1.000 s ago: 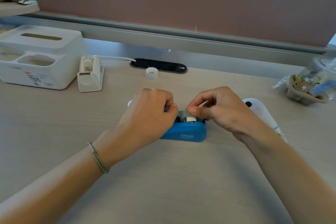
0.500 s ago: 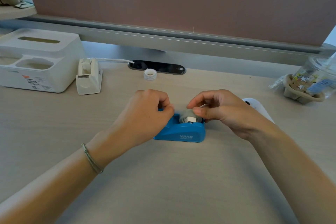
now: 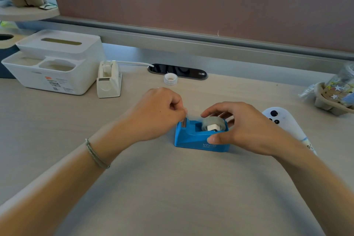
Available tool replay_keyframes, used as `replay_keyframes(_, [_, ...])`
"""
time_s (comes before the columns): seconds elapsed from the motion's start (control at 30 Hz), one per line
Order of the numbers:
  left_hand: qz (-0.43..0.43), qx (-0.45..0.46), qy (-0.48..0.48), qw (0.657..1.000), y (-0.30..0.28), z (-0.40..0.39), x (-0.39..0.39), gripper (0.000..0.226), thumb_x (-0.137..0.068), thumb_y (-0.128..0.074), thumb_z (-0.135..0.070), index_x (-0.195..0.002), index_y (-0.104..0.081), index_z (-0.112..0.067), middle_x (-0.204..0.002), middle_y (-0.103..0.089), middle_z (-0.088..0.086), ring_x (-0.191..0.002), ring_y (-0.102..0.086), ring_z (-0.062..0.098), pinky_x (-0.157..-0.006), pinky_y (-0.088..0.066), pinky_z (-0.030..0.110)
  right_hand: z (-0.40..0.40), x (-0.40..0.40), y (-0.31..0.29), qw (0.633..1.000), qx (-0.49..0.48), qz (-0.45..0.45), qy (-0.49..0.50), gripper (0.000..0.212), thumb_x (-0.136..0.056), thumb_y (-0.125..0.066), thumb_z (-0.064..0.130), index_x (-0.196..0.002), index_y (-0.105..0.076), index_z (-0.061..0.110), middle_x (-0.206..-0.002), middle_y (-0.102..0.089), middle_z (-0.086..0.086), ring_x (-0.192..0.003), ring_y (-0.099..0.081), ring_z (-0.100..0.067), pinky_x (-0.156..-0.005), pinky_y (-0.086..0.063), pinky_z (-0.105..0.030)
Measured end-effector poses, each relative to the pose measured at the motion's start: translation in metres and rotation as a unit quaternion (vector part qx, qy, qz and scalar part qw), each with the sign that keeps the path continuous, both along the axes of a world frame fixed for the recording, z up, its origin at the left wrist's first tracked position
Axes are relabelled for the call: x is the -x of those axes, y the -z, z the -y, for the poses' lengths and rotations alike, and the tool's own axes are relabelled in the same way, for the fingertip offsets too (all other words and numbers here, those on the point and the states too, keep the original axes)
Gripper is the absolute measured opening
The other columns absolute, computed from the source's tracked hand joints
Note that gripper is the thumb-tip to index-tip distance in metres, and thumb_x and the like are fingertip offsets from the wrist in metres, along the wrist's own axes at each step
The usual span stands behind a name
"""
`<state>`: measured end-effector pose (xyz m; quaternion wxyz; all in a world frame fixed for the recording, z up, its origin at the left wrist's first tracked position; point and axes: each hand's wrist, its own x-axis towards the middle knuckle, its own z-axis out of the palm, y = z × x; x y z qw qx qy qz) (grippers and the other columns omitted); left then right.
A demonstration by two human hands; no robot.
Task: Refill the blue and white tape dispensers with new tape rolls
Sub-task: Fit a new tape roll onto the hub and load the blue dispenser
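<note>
**Q:** where's everything at right now?

**me:** blue dispenser point(image 3: 193, 138) sits on the tabletop point(image 3: 172, 188) right in front of me, tape roll point(image 3: 213, 123) seated in its cradle on the white hub. My right hand point(image 3: 247, 128) grips the roll end of the dispenser, thumb pressed on the near side, fingers curled over the roll. My left hand point(image 3: 157, 113) is curled up at the cutter end, fingertips pinched together just above the blade; can't tell if there's tape between them, it's clear stuff.

**Q:** and the white one?

**me:** white dispenser point(image 3: 109, 80) stands further back on my left, just beside the white tissue box point(image 3: 55, 63). A spare tape roll point(image 3: 170, 79) lies flat near the black cable port point(image 3: 178, 72).
</note>
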<state>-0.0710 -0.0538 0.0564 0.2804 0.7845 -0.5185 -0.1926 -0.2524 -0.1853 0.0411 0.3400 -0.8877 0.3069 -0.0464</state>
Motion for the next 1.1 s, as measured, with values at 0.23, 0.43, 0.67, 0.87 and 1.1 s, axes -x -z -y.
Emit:
replay_keyframes(0.23, [-0.006,-0.028,-0.002,1.000,0.000,-0.008,-0.011,0.025,-0.094,-0.061,-0.026,-0.071,-0.070,-0.021,-0.069,-0.064,-0.011,-0.061,-0.056,0.007,-0.052,-0.043,0.015,0.002,-0.001,0.002,1.000,-0.011,0.000,0.002,0.044,-0.067,-0.090,0.028,-0.106,-0.072,0.039,-0.103,-0.072,0.017,-0.100,-0.063,-0.005,-0.090,-0.055,-0.033])
replay_keyframes(0.43, [0.006,-0.031,-0.003,0.999,0.002,-0.010,-0.013,0.025,-0.094,-0.061,-0.026,-0.071,-0.069,-0.020,-0.067,-0.061,-0.010,-0.061,-0.056,0.008,-0.054,-0.038,0.017,0.003,-0.002,0.003,0.999,-0.032,-0.003,-0.005,0.043,-0.069,-0.090,0.027,-0.105,-0.072,0.039,-0.106,-0.071,0.015,-0.102,-0.064,-0.007,-0.092,-0.056,-0.036])
replay_keyframes(0.67, [0.051,-0.065,0.013,0.996,0.020,-0.008,-0.008,0.027,-0.097,-0.055,-0.031,-0.073,-0.063,-0.022,-0.068,-0.059,-0.007,-0.062,-0.053,0.012,-0.057,-0.044,0.029,0.003,-0.001,0.004,0.999,-0.031,0.001,-0.014,0.042,-0.069,-0.089,0.027,-0.106,-0.072,0.039,-0.104,-0.072,0.015,-0.101,-0.065,-0.008,-0.092,-0.057,-0.039])
replay_keyframes(0.87, [0.104,-0.120,0.027,0.987,0.037,-0.008,-0.003,0.027,-0.100,-0.039,-0.030,-0.081,-0.057,-0.023,-0.082,-0.057,-0.001,-0.071,-0.058,0.018,-0.057,-0.040,0.031,0.003,0.000,0.005,0.999,-0.032,0.007,-0.019,0.041,-0.069,-0.088,0.027,-0.104,-0.072,0.041,-0.103,-0.074,0.014,-0.100,-0.067,-0.009,-0.091,-0.057,-0.040])
replay_keyframes(1.1, [-0.076,-0.099,0.048,0.991,0.032,-0.003,-0.040,0.027,-0.100,-0.054,-0.028,-0.077,-0.064,-0.019,-0.069,-0.065,-0.002,-0.055,-0.056,0.014,-0.056,-0.047,0.026,0.004,-0.001,0.004,0.999,-0.037,0.003,-0.024,0.042,-0.070,-0.087,0.026,-0.106,-0.072,0.040,-0.105,-0.073,0.014,-0.101,-0.066,-0.008,-0.091,-0.058,-0.038])
